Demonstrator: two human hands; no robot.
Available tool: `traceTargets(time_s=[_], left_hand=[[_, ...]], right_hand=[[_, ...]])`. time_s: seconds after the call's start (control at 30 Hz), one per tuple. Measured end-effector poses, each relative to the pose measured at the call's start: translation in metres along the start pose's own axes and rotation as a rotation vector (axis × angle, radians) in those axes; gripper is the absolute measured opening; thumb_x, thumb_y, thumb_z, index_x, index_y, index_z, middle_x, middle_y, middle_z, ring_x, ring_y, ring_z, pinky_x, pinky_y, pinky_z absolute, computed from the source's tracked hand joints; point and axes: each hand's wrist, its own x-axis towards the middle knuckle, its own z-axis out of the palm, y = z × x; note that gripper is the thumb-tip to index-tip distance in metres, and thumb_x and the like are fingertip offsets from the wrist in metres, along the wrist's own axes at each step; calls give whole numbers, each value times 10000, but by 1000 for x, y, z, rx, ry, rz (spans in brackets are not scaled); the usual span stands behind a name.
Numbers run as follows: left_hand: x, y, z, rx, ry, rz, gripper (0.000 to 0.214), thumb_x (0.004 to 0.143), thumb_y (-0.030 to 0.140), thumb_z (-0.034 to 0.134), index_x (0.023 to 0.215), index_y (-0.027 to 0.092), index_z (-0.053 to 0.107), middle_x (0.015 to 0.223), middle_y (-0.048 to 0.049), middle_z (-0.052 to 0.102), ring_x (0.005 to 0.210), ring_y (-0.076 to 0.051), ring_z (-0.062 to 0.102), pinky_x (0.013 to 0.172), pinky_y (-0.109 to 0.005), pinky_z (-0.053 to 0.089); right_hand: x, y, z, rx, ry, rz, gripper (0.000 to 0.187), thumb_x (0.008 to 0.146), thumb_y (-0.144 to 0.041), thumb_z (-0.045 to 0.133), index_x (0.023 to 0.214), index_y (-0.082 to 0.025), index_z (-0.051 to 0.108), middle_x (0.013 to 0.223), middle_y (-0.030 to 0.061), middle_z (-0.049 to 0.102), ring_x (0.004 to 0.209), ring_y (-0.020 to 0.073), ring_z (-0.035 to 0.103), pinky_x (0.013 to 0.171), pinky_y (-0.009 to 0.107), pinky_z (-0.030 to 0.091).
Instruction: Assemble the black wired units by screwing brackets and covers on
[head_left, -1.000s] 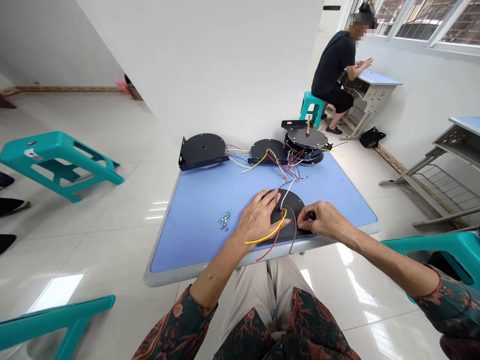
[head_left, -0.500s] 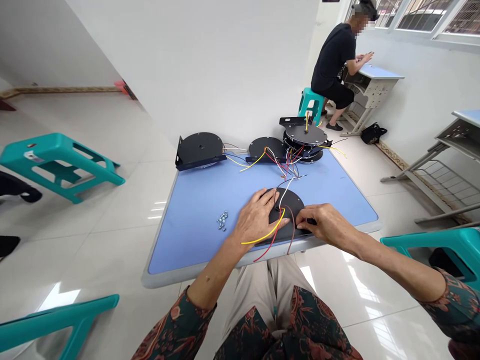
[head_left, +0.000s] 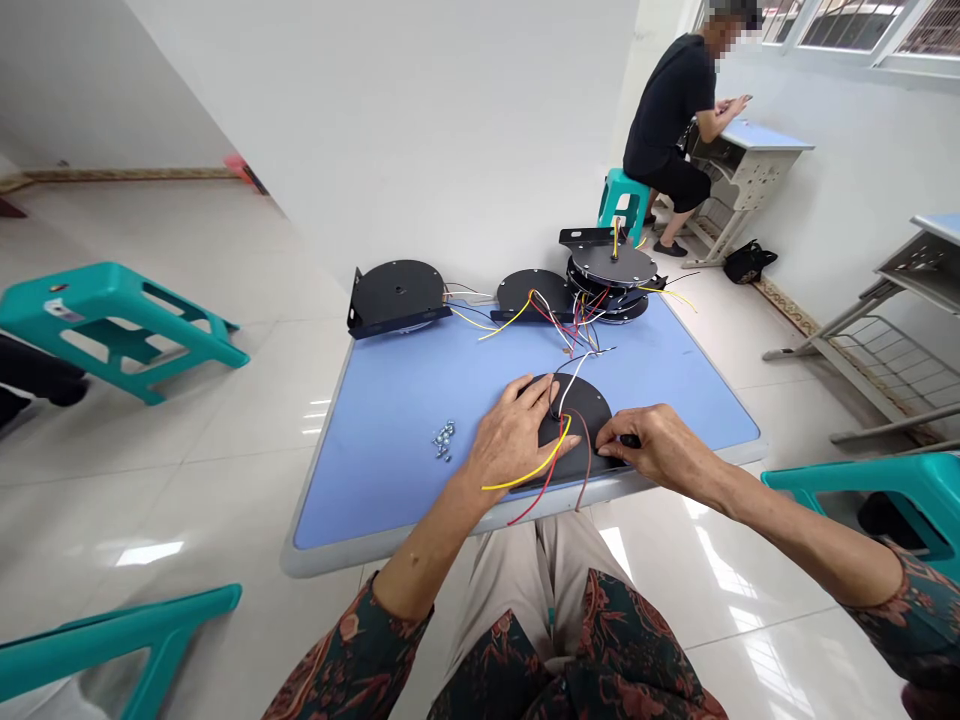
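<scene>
A round black plate (head_left: 585,400) lies flat near the front edge of the blue tabletop, with white, black, yellow, red and brown wires (head_left: 559,455) coming out of its middle. My left hand (head_left: 506,435) rests flat on the plate's left side, fingers and thumb spread. At the plate's right edge, my right hand (head_left: 649,440) is closed in a pinch; a small dark end shows between its fingers, too hidden to name. To the left of both hands sits a small heap of silver screws (head_left: 444,437).
More black plates with brackets stand along the back: one at left (head_left: 397,290), one mid-table (head_left: 529,292), a stack (head_left: 611,265) at right, with loose wires between. Green stools (head_left: 112,310) surround the table (head_left: 375,400). A person (head_left: 667,120) sits at another desk.
My right hand has shifted very slightly right and up at the plate's edge. My left hand stays in place on the plate. The view has tilted a little.
</scene>
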Motion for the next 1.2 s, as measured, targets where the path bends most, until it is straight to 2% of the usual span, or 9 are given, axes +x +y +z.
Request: traceTargets(time_s=[0.17,0.33,0.5,0.6,0.73,1.03,1.2], left_hand=[[-1,0,0,-5,6,-4,752,873,532,675,1471,120,480,1515,-139,513,1423,-354,400,1167,-508,423],[0,0,-1,4,-10,-3,771,872,530,678,1468,86,476,1514,-156,510,1427,-356,393,1181,-497,408],[0,0,-1,6,-11,2,758,879,542,663,1470,106,477,1518,-152,507,1430,-353,391,1177,-508,410],[0,0,-1,8,-14,-1,763,876,544,664,1464,93,483,1516,-157,507,1428,-356,395,1184,-501,403],[0,1,-2,-4,-13,-11,741,878,540,660,1471,131,481,1517,-150,507,1433,-354,393,1168,-520,418],[1,1,-3,3,-26,-14,750,880,539,659,1469,110,479,1521,-152,503,1438,-359,386,1170,-512,418],[1,3,-4,-5,-29,-20,728,880,525,663,1467,131,487,1516,-153,505,1440,-361,386,1172,-525,414]], right_hand=[[-3,2,1,38,27,9,131,846,-93,677,824,-184,769,802,22,762,676,142,651,645,246,445],[-4,3,0,55,27,-55,135,844,-78,674,825,-177,763,802,25,751,687,142,655,659,247,459],[-3,5,1,86,37,-115,158,845,-53,657,813,-173,755,800,23,743,691,132,658,657,232,465],[-2,7,1,61,33,-157,159,847,-49,657,811,-173,749,790,20,734,675,126,647,646,228,456],[1,7,3,9,15,-195,133,866,-76,668,813,-171,744,769,19,724,650,120,628,640,228,443],[-1,6,5,-57,5,-137,117,890,-88,658,850,-168,734,800,27,724,673,129,626,661,237,434],[-1,0,8,-200,-22,-120,148,921,-130,627,787,-165,678,752,19,656,634,119,558,610,240,351]])
